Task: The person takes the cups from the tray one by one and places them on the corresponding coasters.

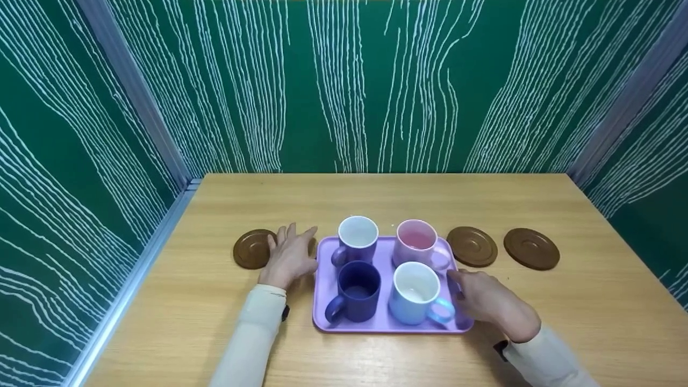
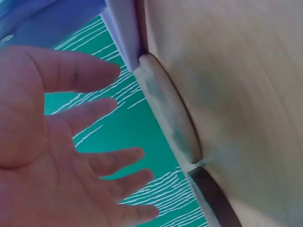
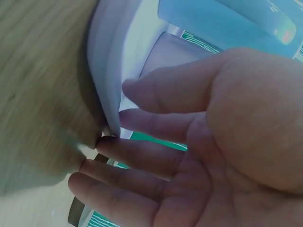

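Note:
A purple tray (image 1: pixel 384 328) on the table carries mugs: a purple one with a white inside (image 1: pixel 358 236), a pink one (image 1: pixel 411 252), a dark blue one (image 1: pixel 357 301) and a light blue one (image 1: pixel 411 306). My left hand (image 1: pixel 290 258) is off the tray's left side with its fingers spread, overlapping a brown round coaster (image 1: pixel 250 250). Nothing is between its fingers in the left wrist view, where a coaster edge (image 2: pixel 173 111) shows near the tray. At the tray's right edge is my right hand (image 1: pixel 492 298), fingers fairly straight, thumb over the rim (image 3: pixel 106 61).
Two more brown coasters lie right of the tray, one beside its corner (image 1: pixel 473 246) and another farther right (image 1: pixel 531 248). Green walls with white lines (image 1: pixel 333 80) enclose the wooden table (image 1: pixel 376 199) at the back and sides. A metal rail (image 1: pixel 140 274) runs along the left edge.

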A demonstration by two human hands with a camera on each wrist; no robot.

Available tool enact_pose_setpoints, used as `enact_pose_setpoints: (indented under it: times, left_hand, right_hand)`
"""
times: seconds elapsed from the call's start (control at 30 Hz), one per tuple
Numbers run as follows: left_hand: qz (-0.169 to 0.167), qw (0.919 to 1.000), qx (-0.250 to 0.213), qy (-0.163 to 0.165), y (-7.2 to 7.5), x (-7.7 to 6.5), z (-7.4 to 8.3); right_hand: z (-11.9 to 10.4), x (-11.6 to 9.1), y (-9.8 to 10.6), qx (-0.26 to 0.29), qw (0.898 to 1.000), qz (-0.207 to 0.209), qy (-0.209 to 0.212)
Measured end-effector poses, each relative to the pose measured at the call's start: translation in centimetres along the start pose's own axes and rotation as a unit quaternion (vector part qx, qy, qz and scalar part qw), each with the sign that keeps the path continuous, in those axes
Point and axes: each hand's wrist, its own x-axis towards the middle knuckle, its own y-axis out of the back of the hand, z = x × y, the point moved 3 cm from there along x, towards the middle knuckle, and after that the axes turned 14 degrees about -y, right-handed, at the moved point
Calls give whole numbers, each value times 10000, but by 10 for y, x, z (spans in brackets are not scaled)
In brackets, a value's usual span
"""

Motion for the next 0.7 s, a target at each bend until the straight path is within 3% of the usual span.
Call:
enact_pose_setpoints:
  times: [0.2,0.5,0.7]
  left_hand:
    - [-139,9999,-52,17,-6,2,-6]
    - [-478,9987,-135,-105,-13,5,-9]
    - [-529,9982,-259,-87,-13,5,-11]
  right_hand:
    - [2,0,-1,-289,9996,46,57]
    - [1,-1,-2,-267,9986,386,256]
    - [-1,0,-2,-180,9992,292,214]
